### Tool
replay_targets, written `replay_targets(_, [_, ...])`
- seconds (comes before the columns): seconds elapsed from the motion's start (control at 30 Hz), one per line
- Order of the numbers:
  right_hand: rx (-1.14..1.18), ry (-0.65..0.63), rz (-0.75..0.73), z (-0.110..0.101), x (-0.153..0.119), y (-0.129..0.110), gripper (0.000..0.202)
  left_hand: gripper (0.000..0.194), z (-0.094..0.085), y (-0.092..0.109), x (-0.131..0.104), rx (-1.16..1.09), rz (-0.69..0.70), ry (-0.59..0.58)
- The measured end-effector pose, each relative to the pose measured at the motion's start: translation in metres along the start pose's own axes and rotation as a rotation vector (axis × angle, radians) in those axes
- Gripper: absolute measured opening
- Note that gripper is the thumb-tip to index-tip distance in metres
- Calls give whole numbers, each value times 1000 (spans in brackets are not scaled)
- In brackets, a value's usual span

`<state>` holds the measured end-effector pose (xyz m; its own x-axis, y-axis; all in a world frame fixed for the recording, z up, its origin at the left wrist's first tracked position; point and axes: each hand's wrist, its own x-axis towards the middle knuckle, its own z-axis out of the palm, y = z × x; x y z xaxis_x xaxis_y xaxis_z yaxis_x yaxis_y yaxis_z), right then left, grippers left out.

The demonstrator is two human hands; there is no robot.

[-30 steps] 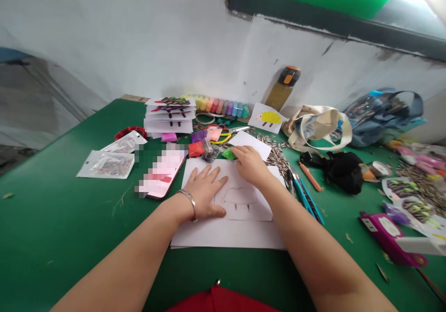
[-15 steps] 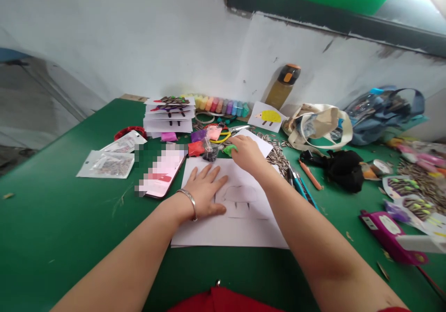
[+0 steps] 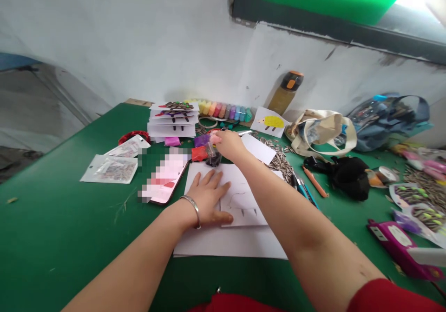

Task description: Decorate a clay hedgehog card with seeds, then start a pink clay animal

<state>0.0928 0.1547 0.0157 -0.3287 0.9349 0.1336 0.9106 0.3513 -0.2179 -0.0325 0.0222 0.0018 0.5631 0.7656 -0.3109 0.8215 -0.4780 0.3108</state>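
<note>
My left hand (image 3: 209,198) lies flat with fingers spread on white paper (image 3: 195,247), beside a smaller sheet with a pencil outline (image 3: 239,205) of a rounded body with short legs. My right hand (image 3: 232,144) reaches across the sheets to the small clay packets, its fingertips by a pink packet (image 3: 215,138). Those fingers are bent and mostly hidden, so whether they grip anything does not show. Close by are a purple packet (image 3: 202,140), a red packet (image 3: 199,153) and a black packet (image 3: 213,160). Scissors (image 3: 245,132) lie partly behind the hand.
Left of the paper are a phone (image 3: 170,177) and seed-like bead packets (image 3: 116,169). Stacked cards (image 3: 173,130), a clay row (image 3: 223,111), a yellow hedgehog card (image 3: 270,122) and a bottle (image 3: 284,91) stand behind. Sunflower seeds (image 3: 280,163), pens (image 3: 304,191) and a cloth bag (image 3: 324,133) lie right.
My right hand has moved left and farther away, from the green clay to the pink packet. The green piece no longer shows. My left hand stays flat on the paper; the view has shifted slightly.
</note>
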Motion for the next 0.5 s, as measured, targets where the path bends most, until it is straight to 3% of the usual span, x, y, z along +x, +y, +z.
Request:
replay_targets(0.27, [17, -10, 1, 14, 13, 1, 21, 84, -5, 2, -4, -41, 9, 10])
replay_targets(0.4, [80, 27, -34, 2, 6, 5, 26, 79, -7, 4, -5, -47, 1, -7])
replay_targets(0.5, [157, 92, -46, -15, -13, 9, 30, 87, -8, 3, -4, -38, 5, -23])
